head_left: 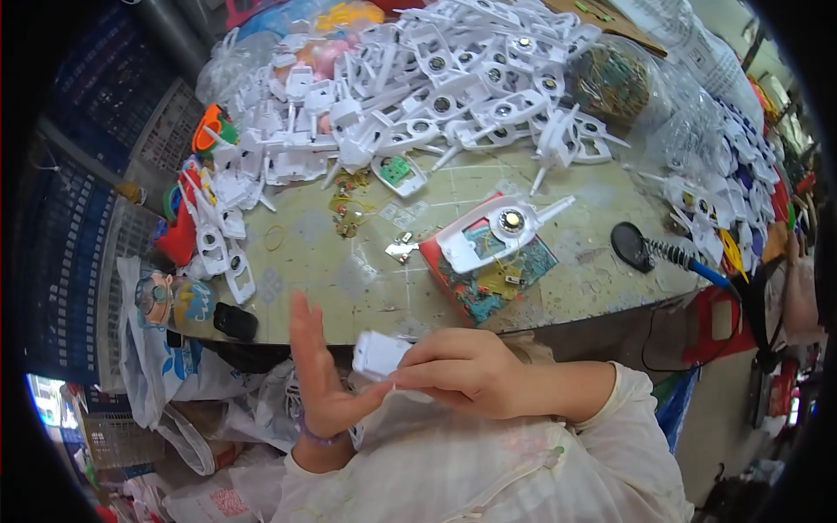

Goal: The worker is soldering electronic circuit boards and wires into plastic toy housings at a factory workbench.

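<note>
Over my lap, my right hand pinches a small white plastic part between thumb and fingers. Beside it, my left hand is open with fingers stretched upward, slightly blurred; its thumb side lies close to the part, and I cannot tell whether it touches. In front of both hands, a white plastic shell with an antenna-like arm and a round speaker rests on a red and teal box. Thin wires run from the shell to a small yellowish circuit board on the box.
A large heap of similar white shells covers the table's far side. A blue-handled soldering iron sits in a coil holder at right. Small metal pieces, a green circuit board and a black object lie on the table.
</note>
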`<action>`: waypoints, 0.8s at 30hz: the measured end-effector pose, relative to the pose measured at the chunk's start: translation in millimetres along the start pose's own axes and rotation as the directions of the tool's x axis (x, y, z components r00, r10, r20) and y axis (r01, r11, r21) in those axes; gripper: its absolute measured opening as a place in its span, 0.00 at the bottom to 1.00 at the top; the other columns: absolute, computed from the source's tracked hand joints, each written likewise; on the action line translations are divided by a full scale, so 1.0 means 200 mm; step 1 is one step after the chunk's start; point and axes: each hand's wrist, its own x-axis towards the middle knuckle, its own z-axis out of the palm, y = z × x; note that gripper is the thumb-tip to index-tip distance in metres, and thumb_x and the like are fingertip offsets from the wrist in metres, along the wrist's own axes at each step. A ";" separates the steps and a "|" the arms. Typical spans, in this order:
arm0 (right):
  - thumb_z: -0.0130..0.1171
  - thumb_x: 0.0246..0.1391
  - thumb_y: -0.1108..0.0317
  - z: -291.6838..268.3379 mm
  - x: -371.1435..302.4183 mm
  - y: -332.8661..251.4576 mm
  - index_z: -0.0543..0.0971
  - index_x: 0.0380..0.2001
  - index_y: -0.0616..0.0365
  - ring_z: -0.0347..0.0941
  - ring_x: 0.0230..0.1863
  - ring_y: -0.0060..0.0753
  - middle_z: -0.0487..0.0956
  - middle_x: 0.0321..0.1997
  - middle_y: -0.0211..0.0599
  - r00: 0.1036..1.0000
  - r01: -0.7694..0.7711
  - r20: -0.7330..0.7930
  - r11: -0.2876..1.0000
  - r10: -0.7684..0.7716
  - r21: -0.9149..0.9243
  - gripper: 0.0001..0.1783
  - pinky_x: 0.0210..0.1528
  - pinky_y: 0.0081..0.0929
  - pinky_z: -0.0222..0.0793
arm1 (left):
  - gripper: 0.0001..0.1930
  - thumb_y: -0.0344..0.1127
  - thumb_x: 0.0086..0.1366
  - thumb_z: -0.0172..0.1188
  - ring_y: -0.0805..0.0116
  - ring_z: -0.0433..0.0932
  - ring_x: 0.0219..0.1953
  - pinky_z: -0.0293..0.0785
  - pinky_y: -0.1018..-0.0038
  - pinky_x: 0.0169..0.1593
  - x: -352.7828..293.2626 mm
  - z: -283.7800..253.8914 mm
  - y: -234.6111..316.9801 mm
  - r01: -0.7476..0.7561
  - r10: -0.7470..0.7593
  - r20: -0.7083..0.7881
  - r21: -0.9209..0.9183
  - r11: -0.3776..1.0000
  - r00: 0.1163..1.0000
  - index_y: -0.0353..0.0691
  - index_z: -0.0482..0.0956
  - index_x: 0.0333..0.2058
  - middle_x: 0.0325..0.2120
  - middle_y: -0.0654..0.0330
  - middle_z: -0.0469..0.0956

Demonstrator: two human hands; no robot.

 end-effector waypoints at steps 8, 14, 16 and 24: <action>0.65 0.40 0.75 0.03 -0.08 -0.03 0.78 0.37 0.59 0.74 0.28 0.37 0.77 0.28 0.36 0.986 -0.087 -0.147 0.996 0.084 -0.016 0.15 0.27 0.30 0.69 | 0.22 0.24 0.48 0.65 0.57 0.79 0.40 0.72 0.69 0.47 -0.01 0.08 0.13 0.216 -0.071 0.270 -0.557 0.802 0.960 0.37 0.78 0.45 0.35 0.54 0.80; 0.67 0.39 0.75 0.01 -0.11 -0.04 0.78 0.38 0.63 0.74 0.26 0.34 0.77 0.27 0.35 0.982 -0.003 -0.186 0.987 -0.028 -0.162 0.18 0.25 0.27 0.68 | 0.16 0.21 0.49 0.63 0.63 0.79 0.32 0.73 0.74 0.39 0.06 0.09 0.18 0.244 -0.094 0.286 -0.549 0.799 0.954 0.36 0.81 0.40 0.28 0.56 0.80; 0.68 0.39 0.73 -0.05 -0.11 -0.01 0.78 0.39 0.63 0.73 0.25 0.35 0.76 0.27 0.34 0.964 0.055 -0.236 0.957 -0.126 -0.285 0.19 0.23 0.26 0.68 | 0.14 0.21 0.50 0.62 0.65 0.78 0.31 0.73 0.76 0.37 0.06 0.09 0.15 0.208 -0.046 0.286 -0.565 0.798 0.957 0.35 0.81 0.38 0.27 0.56 0.80; 0.70 0.35 0.69 -0.35 -0.21 0.10 0.77 0.36 0.56 0.72 0.38 0.39 0.78 0.36 0.32 0.984 -0.176 -0.136 0.765 0.117 -0.619 0.20 0.41 0.34 0.66 | 0.09 0.21 0.54 0.62 0.72 0.76 0.29 0.69 0.80 0.34 0.05 0.14 0.09 0.444 -0.282 0.345 -0.638 0.630 0.895 0.34 0.82 0.35 0.26 0.58 0.79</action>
